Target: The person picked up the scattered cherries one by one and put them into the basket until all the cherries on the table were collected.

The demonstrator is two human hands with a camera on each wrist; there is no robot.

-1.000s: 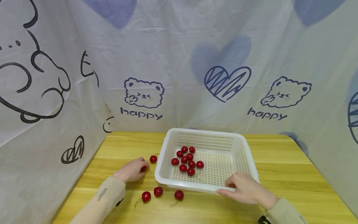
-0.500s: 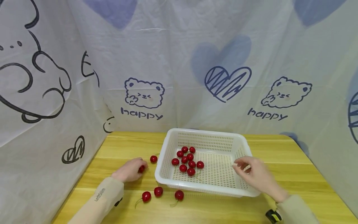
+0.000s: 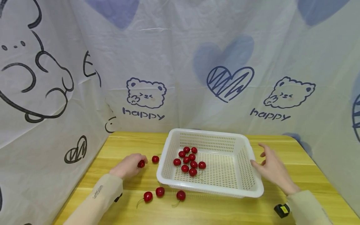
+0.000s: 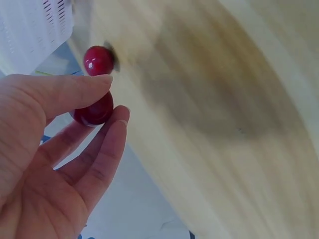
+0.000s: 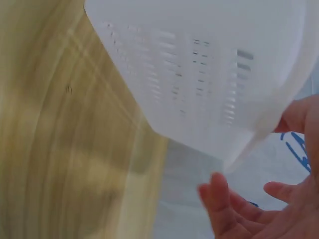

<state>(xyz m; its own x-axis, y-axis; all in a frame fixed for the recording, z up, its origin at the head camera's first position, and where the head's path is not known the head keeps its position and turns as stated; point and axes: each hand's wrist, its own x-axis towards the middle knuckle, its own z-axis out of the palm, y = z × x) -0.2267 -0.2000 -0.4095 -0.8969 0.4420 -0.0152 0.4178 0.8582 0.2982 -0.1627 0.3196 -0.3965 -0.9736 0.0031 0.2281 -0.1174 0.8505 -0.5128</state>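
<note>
Left fingers (image 4: 103, 159) pinch a cherry (image 4: 97, 111) (glossy, round).

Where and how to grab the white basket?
Likely the rim of the white basket at its short right end, from the right, thumb on top, fingers hooked under: the lip juts out over walls tapering downward, and the right hand is beside that end.

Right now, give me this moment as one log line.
left grip: pinching cherry; right grip: at right end of basket, contact unclear; inside basket: cherries; on table: four loose cherries
</note>
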